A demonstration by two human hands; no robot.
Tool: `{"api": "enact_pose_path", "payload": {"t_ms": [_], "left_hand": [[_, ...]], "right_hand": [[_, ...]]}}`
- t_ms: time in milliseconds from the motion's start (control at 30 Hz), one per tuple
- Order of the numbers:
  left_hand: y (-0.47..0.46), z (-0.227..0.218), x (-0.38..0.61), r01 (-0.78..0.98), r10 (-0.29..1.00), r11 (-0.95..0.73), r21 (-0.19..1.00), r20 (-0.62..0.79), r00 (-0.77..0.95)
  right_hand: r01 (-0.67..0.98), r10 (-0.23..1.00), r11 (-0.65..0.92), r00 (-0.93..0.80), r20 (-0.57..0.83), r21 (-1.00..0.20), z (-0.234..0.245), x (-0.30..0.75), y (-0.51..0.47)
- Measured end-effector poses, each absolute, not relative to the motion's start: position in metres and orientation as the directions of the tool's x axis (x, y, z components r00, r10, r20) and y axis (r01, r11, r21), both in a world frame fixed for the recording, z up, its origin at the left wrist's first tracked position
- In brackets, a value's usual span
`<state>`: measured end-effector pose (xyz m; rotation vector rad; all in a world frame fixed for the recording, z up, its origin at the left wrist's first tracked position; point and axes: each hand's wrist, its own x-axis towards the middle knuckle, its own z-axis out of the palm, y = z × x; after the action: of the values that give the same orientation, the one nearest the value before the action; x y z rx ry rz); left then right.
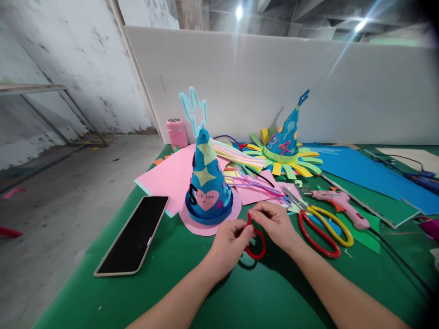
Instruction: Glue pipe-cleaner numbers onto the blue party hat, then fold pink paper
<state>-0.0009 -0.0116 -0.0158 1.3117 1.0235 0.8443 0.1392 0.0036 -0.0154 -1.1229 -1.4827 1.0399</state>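
A red pipe cleaner [263, 250], bent into a loop, is pinched between both hands above the green table. My left hand [230, 246] grips it at the side of the loop with thumb and fingers closed. Its upper end sits in the fingertips of my right hand [274, 224], also closed. Just behind the hands stands a blue paper cone hat [213, 176] with yellow stars, a pink heart and a pink brim, topped by a light-blue pipe cleaner shape [195, 109]. Scissors [322, 224] with red and yellow handles lie right of my right hand.
A phone [133, 235] lies at left. A pink glue gun [343, 203] with a black cord rests at right. Behind are a second cone hat [284, 137] with a paper-strip fringe, loose pipe cleaners [236, 153], blue sheets [370, 173] and a pink bottle [177, 133]. A white panel [240, 82] borders the back.
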Motion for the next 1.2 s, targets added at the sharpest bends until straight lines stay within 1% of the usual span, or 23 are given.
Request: {"api": "enact_pose_path", "payload": {"t_ms": [133,333,633,767,900,933,1000,1133,1200], "left_hand": [[-0.011,-0.017,-0.001,0.092,0.932,0.045,0.995,-0.075,0.356],[-0.008,-0.018,-0.001,0.108,0.929,0.036,0.994,-0.073,0.364],[-0.007,-0.020,-0.001,0.116,0.926,0.105,0.988,-0.140,0.352],[-0.008,-0.019,-0.002,0.071,0.909,0.192,0.979,-0.204,0.363],[-0.009,-0.016,-0.001,0.043,0.901,0.253,0.966,-0.252,0.354],[-0.009,-0.015,-0.001,0.048,0.901,0.254,0.966,-0.254,0.350],[-0.008,-0.015,-0.002,0.061,0.900,0.252,0.966,-0.257,0.351],[-0.007,-0.018,-0.003,0.092,0.901,0.217,0.972,-0.235,0.365],[-0.007,-0.020,-0.003,0.107,0.903,0.190,0.976,-0.217,0.371]], "right_hand": [[0.181,0.972,0.233,-0.076,0.222,-0.956,-0.016,0.136,0.002],[0.133,0.981,0.194,-0.030,0.192,-0.972,-0.020,0.132,0.003],[-0.030,0.999,0.040,-0.015,0.040,-0.999,-0.017,0.125,0.003],[-0.103,1.000,-0.016,0.024,-0.018,-0.995,-0.017,0.129,0.008],[-0.220,0.994,-0.062,0.070,-0.080,-0.973,-0.016,0.139,0.009],[-0.223,0.994,-0.072,0.060,-0.087,-0.972,-0.015,0.140,0.008],[-0.159,0.998,-0.059,0.017,-0.062,-0.985,-0.013,0.141,0.005],[-0.024,0.998,0.031,-0.048,0.032,-0.999,-0.010,0.136,0.000],[0.016,0.998,0.058,-0.040,0.057,-0.998,-0.010,0.133,0.000]]}}
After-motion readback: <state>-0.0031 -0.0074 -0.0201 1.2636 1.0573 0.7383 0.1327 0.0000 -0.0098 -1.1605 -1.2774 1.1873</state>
